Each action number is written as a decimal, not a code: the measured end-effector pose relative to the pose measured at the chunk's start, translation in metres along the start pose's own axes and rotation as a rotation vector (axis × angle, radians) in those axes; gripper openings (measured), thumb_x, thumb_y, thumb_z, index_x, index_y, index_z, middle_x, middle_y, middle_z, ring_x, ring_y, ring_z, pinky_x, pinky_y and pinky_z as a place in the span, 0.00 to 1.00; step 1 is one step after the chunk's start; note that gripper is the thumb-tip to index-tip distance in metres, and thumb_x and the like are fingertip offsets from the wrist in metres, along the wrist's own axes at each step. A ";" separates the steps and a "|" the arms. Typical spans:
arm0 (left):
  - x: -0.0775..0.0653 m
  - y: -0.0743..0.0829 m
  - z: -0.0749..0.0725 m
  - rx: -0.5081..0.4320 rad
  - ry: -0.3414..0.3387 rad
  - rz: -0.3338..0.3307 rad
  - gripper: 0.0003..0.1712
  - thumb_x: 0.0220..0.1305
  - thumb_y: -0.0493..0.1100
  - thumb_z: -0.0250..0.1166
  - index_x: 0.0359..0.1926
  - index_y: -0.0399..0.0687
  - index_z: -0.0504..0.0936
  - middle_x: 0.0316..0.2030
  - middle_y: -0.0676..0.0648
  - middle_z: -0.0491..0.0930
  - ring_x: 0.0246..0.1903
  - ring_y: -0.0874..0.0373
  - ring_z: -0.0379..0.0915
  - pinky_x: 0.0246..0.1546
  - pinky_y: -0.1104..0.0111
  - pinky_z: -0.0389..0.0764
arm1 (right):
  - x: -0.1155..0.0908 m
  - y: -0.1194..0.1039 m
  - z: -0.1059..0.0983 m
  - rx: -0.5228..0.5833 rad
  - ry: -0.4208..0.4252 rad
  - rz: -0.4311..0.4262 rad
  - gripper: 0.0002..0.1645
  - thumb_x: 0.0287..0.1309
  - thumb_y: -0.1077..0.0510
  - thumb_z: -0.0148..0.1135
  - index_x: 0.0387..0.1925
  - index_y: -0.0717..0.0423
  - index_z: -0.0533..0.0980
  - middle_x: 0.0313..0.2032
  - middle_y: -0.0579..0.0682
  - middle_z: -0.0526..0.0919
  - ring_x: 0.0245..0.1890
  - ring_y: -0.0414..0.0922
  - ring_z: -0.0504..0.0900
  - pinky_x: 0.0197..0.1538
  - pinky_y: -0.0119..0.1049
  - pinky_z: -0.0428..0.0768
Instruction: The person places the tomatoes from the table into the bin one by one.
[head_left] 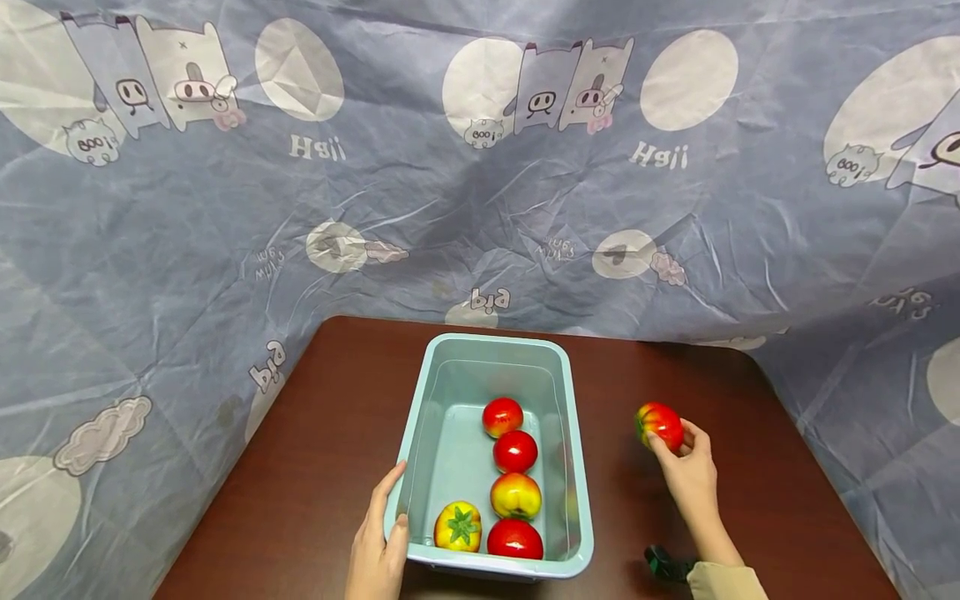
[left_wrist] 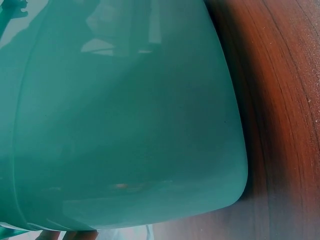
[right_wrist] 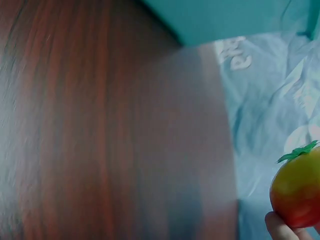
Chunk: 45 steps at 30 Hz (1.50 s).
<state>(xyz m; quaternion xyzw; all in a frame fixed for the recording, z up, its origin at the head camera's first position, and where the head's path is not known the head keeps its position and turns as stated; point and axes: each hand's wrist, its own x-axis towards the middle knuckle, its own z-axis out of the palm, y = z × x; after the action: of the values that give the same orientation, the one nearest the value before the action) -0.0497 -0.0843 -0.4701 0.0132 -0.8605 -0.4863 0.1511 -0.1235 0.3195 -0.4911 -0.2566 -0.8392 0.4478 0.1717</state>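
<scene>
My right hand (head_left: pixel 692 471) holds a glossy red and yellow tomato (head_left: pixel 658 425) between thumb and fingers, above the table to the right of a light teal plastic bin (head_left: pixel 582 500). In the right wrist view, the same tomato (right_wrist: pixel 297 187) shows its green leafy top, with fingertips under it. Inside the bin several similar tomatoes lie toward the right and near sides, among them a yellowish one (head_left: pixel 457 527) with a green calyx and a red one (head_left: pixel 515 539). My left hand (head_left: pixel 380 533) rests at the bin's near left corner, fingers extended along the outer side and thumb at the rim.
The bin stands on a dark brown wooden table (head_left: pixel 300 467). A dark strap-like object (head_left: pixel 663 564) is by my right wrist, near the sleeve (head_left: pixel 726 581). Behind the table hangs a wrinkled grey-blue cloth (head_left: pixel 420 192) with cartoon pigs.
</scene>
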 end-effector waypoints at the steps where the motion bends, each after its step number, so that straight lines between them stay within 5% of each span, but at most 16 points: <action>1: 0.000 0.000 0.000 0.000 0.003 0.003 0.39 0.58 0.30 0.54 0.69 0.65 0.69 0.64 0.52 0.76 0.51 0.55 0.76 0.40 0.61 0.74 | -0.002 -0.004 -0.001 0.016 -0.007 -0.001 0.43 0.61 0.45 0.63 0.69 0.64 0.59 0.62 0.68 0.69 0.55 0.60 0.72 0.41 0.22 0.67; 5: 0.000 -0.002 0.001 -0.002 0.011 0.012 0.39 0.57 0.29 0.54 0.68 0.65 0.69 0.63 0.51 0.76 0.46 0.58 0.75 0.37 0.64 0.71 | -0.007 -0.020 -0.002 0.102 -0.038 -0.011 0.43 0.63 0.46 0.62 0.70 0.64 0.58 0.64 0.67 0.67 0.55 0.54 0.71 0.36 0.10 0.61; 13: 0.000 -0.002 0.001 -0.011 0.023 0.016 0.40 0.56 0.29 0.55 0.68 0.66 0.69 0.63 0.54 0.76 0.43 0.60 0.72 0.37 0.66 0.69 | -0.019 -0.050 -0.004 0.276 -0.070 -0.029 0.37 0.64 0.56 0.62 0.69 0.62 0.59 0.58 0.50 0.67 0.42 0.22 0.68 0.41 0.10 0.69; 20: 0.000 -0.002 0.000 -0.010 0.025 0.016 0.40 0.56 0.30 0.55 0.68 0.66 0.69 0.63 0.53 0.76 0.42 0.58 0.73 0.36 0.65 0.69 | -0.036 -0.078 -0.007 0.351 -0.129 -0.087 0.38 0.63 0.59 0.63 0.70 0.61 0.57 0.52 0.40 0.67 0.47 0.22 0.70 0.45 0.11 0.71; 26: 0.001 -0.002 -0.001 -0.014 0.020 0.022 0.40 0.56 0.29 0.55 0.68 0.65 0.70 0.63 0.52 0.77 0.41 0.58 0.72 0.35 0.66 0.68 | -0.055 -0.097 -0.003 0.400 -0.199 -0.253 0.38 0.59 0.68 0.64 0.68 0.64 0.59 0.51 0.40 0.69 0.48 0.25 0.75 0.48 0.15 0.74; 33: 0.000 -0.004 -0.001 0.000 0.029 0.042 0.40 0.55 0.29 0.55 0.68 0.64 0.70 0.62 0.52 0.77 0.50 0.55 0.76 0.40 0.60 0.74 | -0.078 -0.114 0.005 0.324 -0.310 -0.448 0.41 0.52 0.67 0.71 0.66 0.59 0.64 0.59 0.48 0.72 0.51 0.24 0.75 0.49 0.18 0.76; 37: -0.001 -0.006 -0.001 -0.001 0.034 0.050 0.39 0.56 0.30 0.55 0.68 0.65 0.70 0.62 0.53 0.77 0.52 0.55 0.76 0.42 0.59 0.75 | -0.091 -0.120 0.011 0.201 -0.363 -0.635 0.42 0.46 0.62 0.77 0.64 0.53 0.69 0.58 0.50 0.77 0.53 0.29 0.77 0.50 0.20 0.76; 45: 0.002 -0.009 0.002 -0.015 0.055 0.097 0.31 0.66 0.36 0.56 0.68 0.64 0.70 0.63 0.54 0.77 0.45 0.60 0.74 0.37 0.65 0.71 | -0.106 -0.123 0.030 -0.017 -0.452 -0.917 0.45 0.41 0.58 0.81 0.63 0.47 0.70 0.57 0.45 0.76 0.53 0.42 0.78 0.48 0.37 0.83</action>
<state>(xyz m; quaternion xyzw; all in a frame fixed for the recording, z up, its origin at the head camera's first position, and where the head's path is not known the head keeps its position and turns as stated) -0.0529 -0.0879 -0.4785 -0.0164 -0.8520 -0.4843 0.1981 -0.0869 0.1800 -0.4108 0.2397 -0.8852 0.3640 0.1627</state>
